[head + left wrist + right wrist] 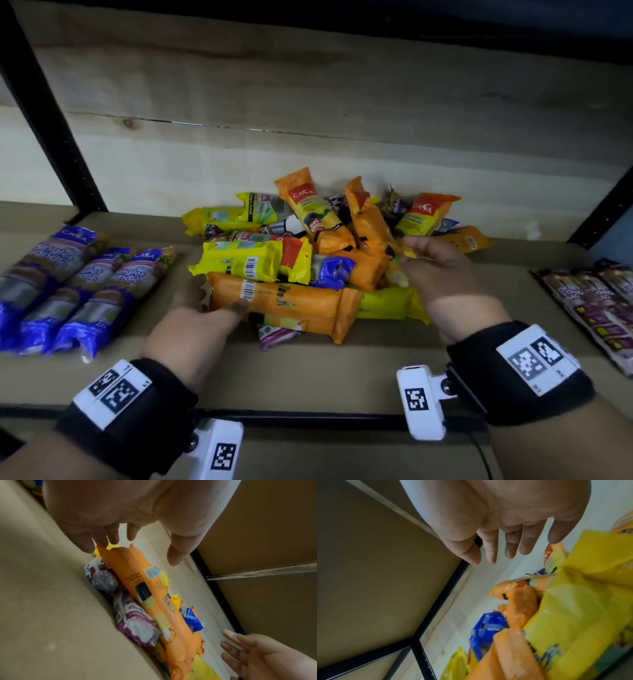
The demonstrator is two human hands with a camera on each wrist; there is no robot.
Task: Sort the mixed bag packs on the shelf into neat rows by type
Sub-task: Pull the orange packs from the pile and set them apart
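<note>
**Q:** Head view first: what fills the shelf (342, 370)?

**A:** A mixed heap (329, 246) of orange, yellow, blue and purple packs sits in the middle, pushed back near the wooden rear wall (308, 102). Left of it lies a row of blue packs (78, 294), side by side and slanted, with a bare strip of board between the row and the heap. At the right edge a row of purple packs (596, 301) lies just as neatly, well apart from the heap. Bare board runs along the front lip.

**Q:** Where are the hands?

**A:** The left hand (202, 318) is at the near-left end of a long orange pack (284, 301), which lies across the front of the heap. Its thumb rests on the pack's top by the barcode; the left wrist view shows the fingers (101, 536) nearly straight, tips at the serrated end seal, not closed round it.

**Q:** And the right?

**A:** The right hand (445, 274) hovers over the heap's right side, fingers (491, 547) spread and straight, holding nothing. A yellow pack (387, 301) lies under it.
</note>
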